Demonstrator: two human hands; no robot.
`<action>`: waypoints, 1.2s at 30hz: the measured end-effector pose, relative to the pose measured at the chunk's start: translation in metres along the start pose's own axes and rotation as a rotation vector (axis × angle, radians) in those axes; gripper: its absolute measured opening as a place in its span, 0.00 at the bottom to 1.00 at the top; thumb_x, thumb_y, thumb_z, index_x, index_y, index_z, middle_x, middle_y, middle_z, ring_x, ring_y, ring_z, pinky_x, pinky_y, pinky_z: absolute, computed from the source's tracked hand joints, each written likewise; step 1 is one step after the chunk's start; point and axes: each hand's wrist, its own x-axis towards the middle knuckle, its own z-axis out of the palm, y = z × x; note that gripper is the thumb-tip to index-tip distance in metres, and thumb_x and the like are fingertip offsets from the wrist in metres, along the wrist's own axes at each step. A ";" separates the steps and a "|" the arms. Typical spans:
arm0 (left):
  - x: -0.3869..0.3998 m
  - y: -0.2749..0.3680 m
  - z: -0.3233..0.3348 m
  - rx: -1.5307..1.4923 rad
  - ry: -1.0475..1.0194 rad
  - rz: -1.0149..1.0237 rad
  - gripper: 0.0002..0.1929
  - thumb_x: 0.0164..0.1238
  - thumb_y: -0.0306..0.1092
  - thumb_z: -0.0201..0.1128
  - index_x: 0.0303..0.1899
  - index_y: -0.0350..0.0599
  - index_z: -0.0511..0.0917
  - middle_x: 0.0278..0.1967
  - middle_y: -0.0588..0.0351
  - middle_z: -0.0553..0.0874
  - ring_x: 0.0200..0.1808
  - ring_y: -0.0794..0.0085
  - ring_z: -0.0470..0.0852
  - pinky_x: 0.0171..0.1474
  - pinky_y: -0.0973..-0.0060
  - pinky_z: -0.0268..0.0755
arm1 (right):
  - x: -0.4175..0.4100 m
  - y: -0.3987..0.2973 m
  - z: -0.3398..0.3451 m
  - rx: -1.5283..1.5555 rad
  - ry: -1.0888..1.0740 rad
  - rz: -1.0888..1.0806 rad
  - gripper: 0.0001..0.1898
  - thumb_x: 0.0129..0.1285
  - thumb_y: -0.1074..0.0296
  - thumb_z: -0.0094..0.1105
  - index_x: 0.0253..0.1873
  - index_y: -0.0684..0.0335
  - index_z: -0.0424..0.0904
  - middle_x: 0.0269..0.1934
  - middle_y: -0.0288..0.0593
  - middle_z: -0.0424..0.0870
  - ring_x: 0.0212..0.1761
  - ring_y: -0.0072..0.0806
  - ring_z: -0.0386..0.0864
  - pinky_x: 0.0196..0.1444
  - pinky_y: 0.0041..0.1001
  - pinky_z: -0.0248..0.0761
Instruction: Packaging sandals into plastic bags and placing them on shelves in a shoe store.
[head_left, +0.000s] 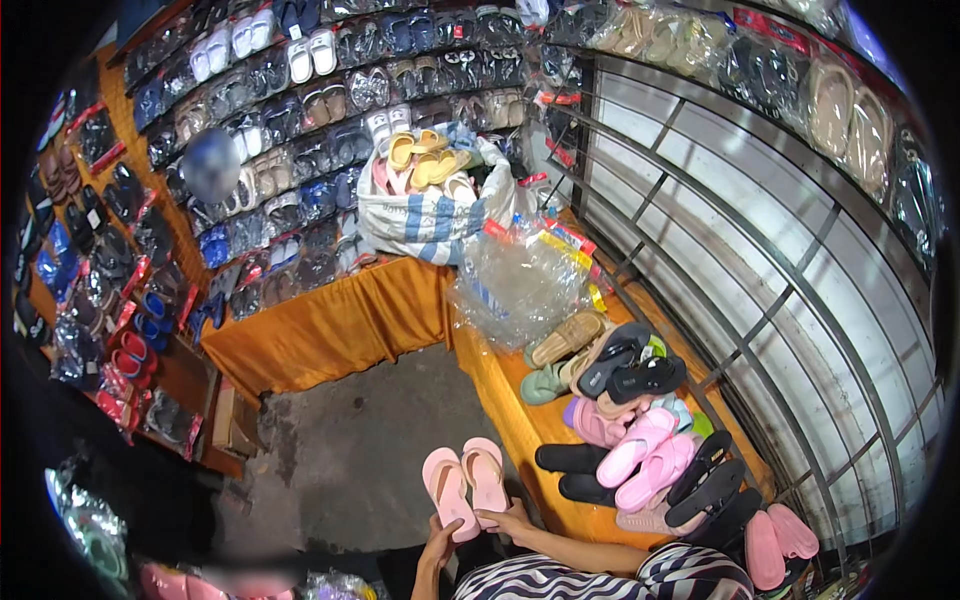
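Note:
A pair of pale pink flip-flops (489, 484) is in my two hands, soles side by side, toe ends pointing away from me. My left hand (442, 538) grips the heel of the left flip-flop, thumb on top. Around the heel of the other one, my right hand (508, 520) is closed, with the thumb over the footbed. To my right, an orange cloth-covered bench (517, 420) bears a heap of loose slippers, among them pink slides (637, 446), black slides (574, 457) and green clogs (546, 384).
A striped woven sack (427, 221) overflows with slippers at the back corner, beside a pile of clear plastic bags (521, 289). Wrapped footwear lines the racks (322, 142). A metal grille (705, 247) runs along the right. Concrete floor (375, 450) lies ahead.

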 end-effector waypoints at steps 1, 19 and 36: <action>0.013 0.001 -0.001 -0.004 -0.014 0.000 0.38 0.60 0.31 0.66 0.67 0.45 0.50 0.62 0.44 0.66 0.60 0.50 0.72 0.59 0.47 0.68 | 0.020 0.003 0.005 -0.009 0.075 0.004 0.42 0.44 0.63 0.80 0.59 0.61 0.58 0.51 0.50 0.75 0.46 0.39 0.81 0.41 0.35 0.81; 0.237 0.257 -0.022 0.299 -0.144 0.292 0.34 0.59 0.35 0.68 0.61 0.43 0.56 0.56 0.46 0.72 0.61 0.62 0.70 0.63 0.67 0.63 | 0.182 -0.204 0.184 0.332 0.171 -0.184 0.44 0.49 0.66 0.77 0.67 0.54 0.55 0.58 0.48 0.72 0.54 0.48 0.78 0.48 0.52 0.76; 0.430 0.405 0.081 0.580 -0.524 0.223 0.34 0.62 0.34 0.67 0.62 0.42 0.54 0.57 0.48 0.70 0.61 0.65 0.68 0.63 0.70 0.62 | 0.321 -0.342 0.162 0.904 0.079 -0.274 0.30 0.52 0.78 0.71 0.59 0.55 0.64 0.52 0.41 0.76 0.55 0.40 0.77 0.52 0.45 0.78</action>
